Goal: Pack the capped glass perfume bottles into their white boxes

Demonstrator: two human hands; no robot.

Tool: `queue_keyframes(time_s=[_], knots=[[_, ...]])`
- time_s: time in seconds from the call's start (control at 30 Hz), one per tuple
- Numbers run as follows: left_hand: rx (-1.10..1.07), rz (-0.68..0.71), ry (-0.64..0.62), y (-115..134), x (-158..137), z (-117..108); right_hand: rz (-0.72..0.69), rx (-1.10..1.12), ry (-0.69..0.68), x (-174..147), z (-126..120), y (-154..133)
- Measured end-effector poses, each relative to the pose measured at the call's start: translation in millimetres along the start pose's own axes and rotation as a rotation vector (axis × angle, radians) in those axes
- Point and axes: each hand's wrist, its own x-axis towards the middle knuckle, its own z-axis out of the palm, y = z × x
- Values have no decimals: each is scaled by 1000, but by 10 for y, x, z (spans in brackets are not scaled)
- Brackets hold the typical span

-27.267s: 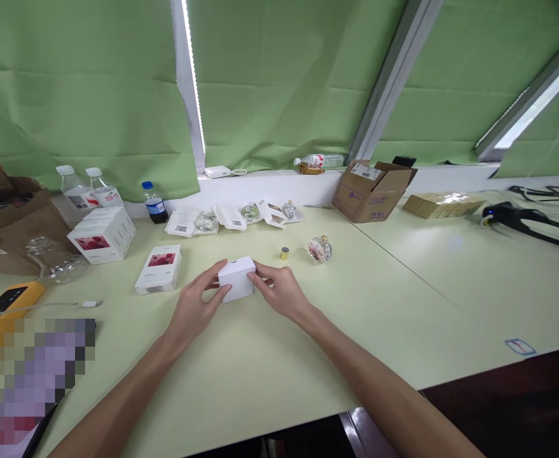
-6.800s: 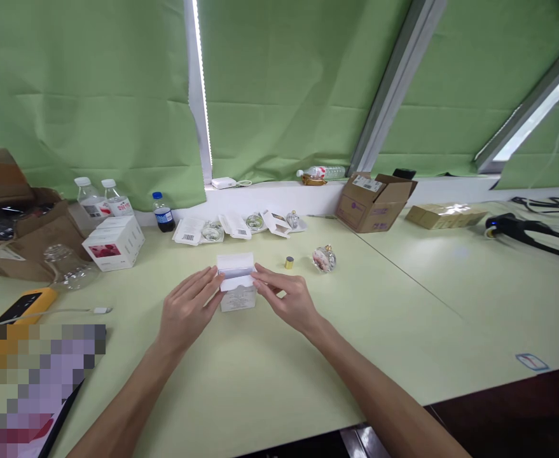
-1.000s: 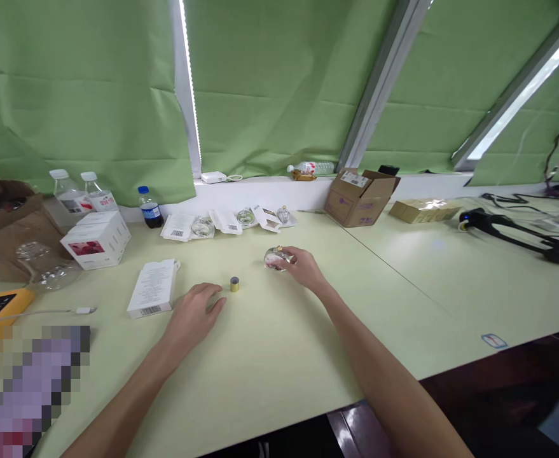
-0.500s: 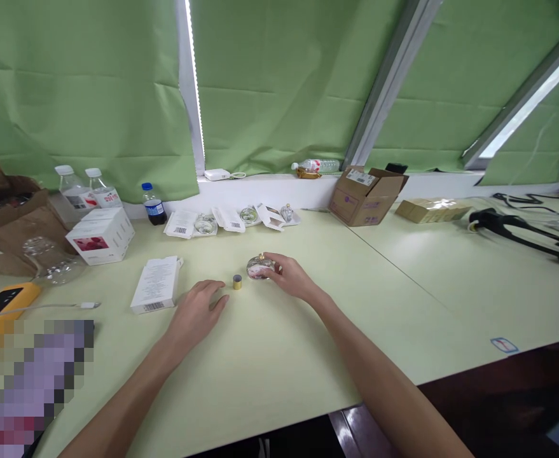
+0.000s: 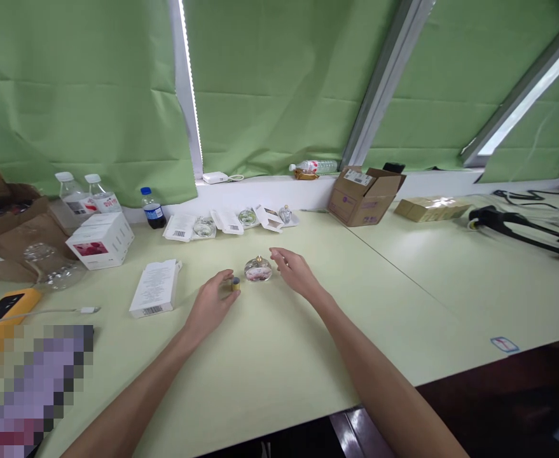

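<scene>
Upright rounded glass bottle (image 5: 258, 271), gold-topped, just beside a small gold cap (image 5: 236, 286)

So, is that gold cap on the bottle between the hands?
No, the gold cap is between the left hand's thumb and fingers, apart from the bottle.

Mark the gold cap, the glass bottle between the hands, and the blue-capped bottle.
Gold cap (image 5: 236, 285): head view, on its side.
Glass bottle (image 5: 259, 272): head view, on its front.
Blue-capped bottle (image 5: 153, 212): head view, on its label.
</scene>
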Motion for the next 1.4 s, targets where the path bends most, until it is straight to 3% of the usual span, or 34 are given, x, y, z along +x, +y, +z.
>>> queue_keyframes(time_s=[0.17,0.4,0.6,0.7,0.93,1.4], knots=[[-55,8,-34,-15,40,41,-6,-66,26,12,-11,-6],[30,34,6,-53,54,-29,5,-89,16,3,-9,-16],[324,119,-15,-138,102,-179,47,-103,14,-8,-28,10],[461,175,-84,-87,92,-243,47,-116,16,-9,-34,10],[360,48,-223,-5,103,-328,48,-154,2,-2,-49,-3],[334,51,-164,-65,181,-372,62,-190,-24,-9,-53,-3]])
